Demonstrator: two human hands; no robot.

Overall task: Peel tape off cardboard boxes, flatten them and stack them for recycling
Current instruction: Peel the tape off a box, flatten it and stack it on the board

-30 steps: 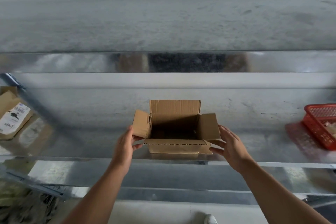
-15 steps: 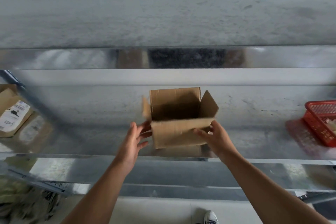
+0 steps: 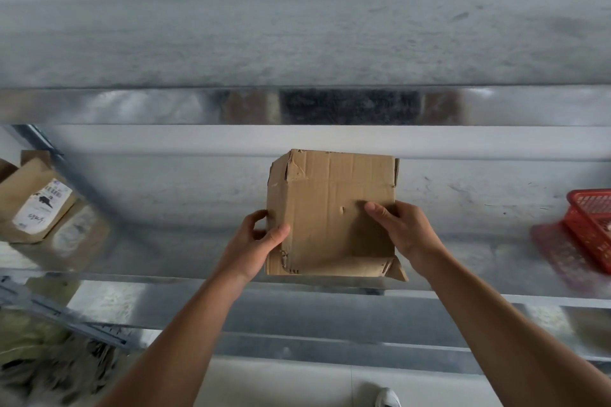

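A small brown cardboard box (image 3: 325,208) is held up above the metal shelf (image 3: 463,208), tipped so that a closed, creased face looks at me. Its open flaps point down and away; one flap sticks out at the lower right corner. My left hand (image 3: 256,243) grips the box's lower left edge, thumb on the front face. My right hand (image 3: 401,230) holds the right side, fingers spread over the front face. No tape shows on the face I see.
Brown paper packages with a white label (image 3: 36,205) lean at the shelf's left end. A red plastic basket (image 3: 591,225) sits at the right end. An upper metal shelf (image 3: 297,106) hangs overhead. A shoe (image 3: 385,398) and pale floor lie below.
The box stood on the shelf with its flaps open upward. Both hands took hold of it, lifted it and tipped it over, so a closed face now looks at me.
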